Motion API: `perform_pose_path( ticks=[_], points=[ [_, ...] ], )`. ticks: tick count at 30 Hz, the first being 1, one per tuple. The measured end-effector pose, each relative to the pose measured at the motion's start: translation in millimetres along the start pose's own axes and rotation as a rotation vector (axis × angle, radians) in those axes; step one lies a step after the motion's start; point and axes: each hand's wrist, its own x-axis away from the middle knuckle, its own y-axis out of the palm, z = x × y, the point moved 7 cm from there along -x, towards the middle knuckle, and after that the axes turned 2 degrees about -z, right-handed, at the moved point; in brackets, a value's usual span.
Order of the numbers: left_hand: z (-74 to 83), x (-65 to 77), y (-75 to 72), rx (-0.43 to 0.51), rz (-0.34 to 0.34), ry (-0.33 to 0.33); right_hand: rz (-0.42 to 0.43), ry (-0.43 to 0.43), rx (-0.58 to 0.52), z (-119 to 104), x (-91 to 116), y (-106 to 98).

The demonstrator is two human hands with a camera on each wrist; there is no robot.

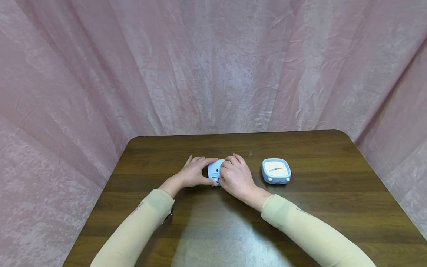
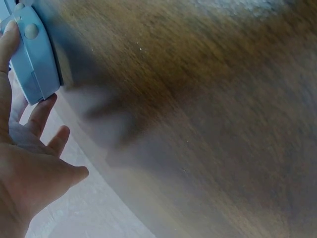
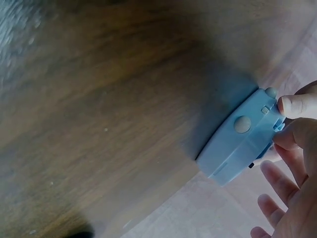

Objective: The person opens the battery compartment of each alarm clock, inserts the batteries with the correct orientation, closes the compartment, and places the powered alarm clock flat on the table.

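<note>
A small light blue clock (image 1: 214, 167) lies on the table with its back up, showing a recessed compartment. My left hand (image 1: 194, 173) grips it from the left, thumb at the near edge and index finger at the far edge. From the right, my right hand (image 1: 237, 178) holds the clock with curled fingers and covers its right part. In the right wrist view, a right-hand digit touches the clock's back beside the compartment; whether it pinches a small part is hidden. Round feet show on the clock's side (image 2: 35, 62) in the left wrist view.
A second light blue clock (image 1: 276, 171) with a white face and an orange hand lies face up to the right of my right hand. The brown wooden table (image 1: 320, 207) has rounded far corners. Pink curtains (image 1: 213, 66) hang behind and beside it.
</note>
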Motion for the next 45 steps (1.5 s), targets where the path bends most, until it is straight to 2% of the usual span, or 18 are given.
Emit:
perform_pose_path(
  ticks=[9,21,32,45],
  points=[
    [0.1,0.2,-1.4,-0.002,-0.003,-0.005,-0.008,0.021,-0.038,3.4,-0.9,-0.8],
    [0.1,0.4,-1.2,0.005,-0.008,-0.01,-0.089,0.107,-0.108,10.9,0.1,1.1],
    [1.0,1.0,-1.0,0.005,-0.011,-0.002,-0.24,0.281,-0.185,20.3,2.6,7.0],
    [2.5,1.7,-2.2,0.0,-0.012,-0.004,-0.254,0.305,-0.199,23.9,4.0,9.5]
  ],
)
